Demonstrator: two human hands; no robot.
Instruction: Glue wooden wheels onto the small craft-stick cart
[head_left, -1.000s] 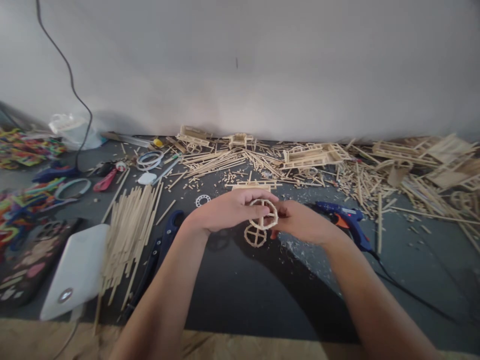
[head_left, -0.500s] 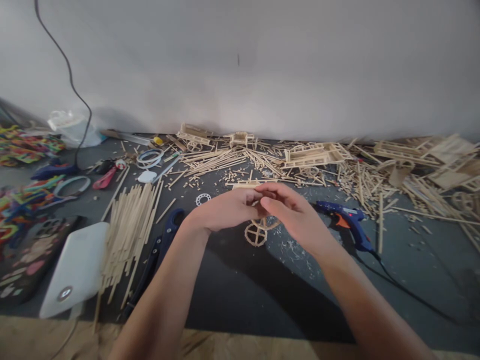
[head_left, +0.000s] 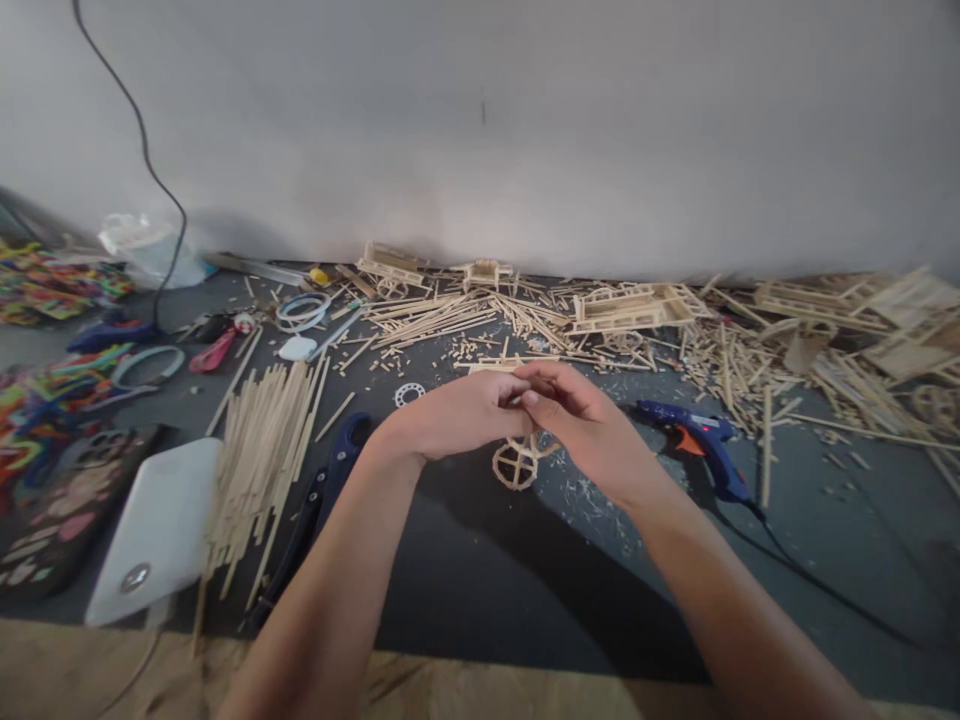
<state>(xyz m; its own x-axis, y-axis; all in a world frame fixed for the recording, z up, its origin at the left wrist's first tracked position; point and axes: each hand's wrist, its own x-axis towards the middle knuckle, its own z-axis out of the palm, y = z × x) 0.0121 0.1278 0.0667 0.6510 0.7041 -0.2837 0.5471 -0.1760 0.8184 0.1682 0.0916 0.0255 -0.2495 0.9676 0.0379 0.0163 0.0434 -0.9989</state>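
Observation:
My left hand (head_left: pixel 469 412) and my right hand (head_left: pixel 581 420) meet over the middle of the dark tabletop. Their fingers are curled in and pinched together at the tips; whatever is between them is hidden. Just below the fingers shows a small wooden wheel (head_left: pixel 516 466) with crossed spokes, beside a piece of another curved wooden part. Behind the knuckles, a flat wooden stick piece (head_left: pixel 491 367) is partly covered. A white ring with holes (head_left: pixel 409 387) lies close to my left wrist.
A blue glue gun (head_left: pixel 701 440) rests at right, its cord trailing off. Wooden sticks (head_left: pixel 262 450), a white power bank (head_left: pixel 161 530) and a blue-handled cutter (head_left: pixel 337 465) lie left. Along the wall are stick models (head_left: pixel 637 307) and scraps. Colourful strips (head_left: pixel 52 285) are far left.
Both hands stay together in nearly the same place, with the fingertips slightly closer. The view has shifted a little.

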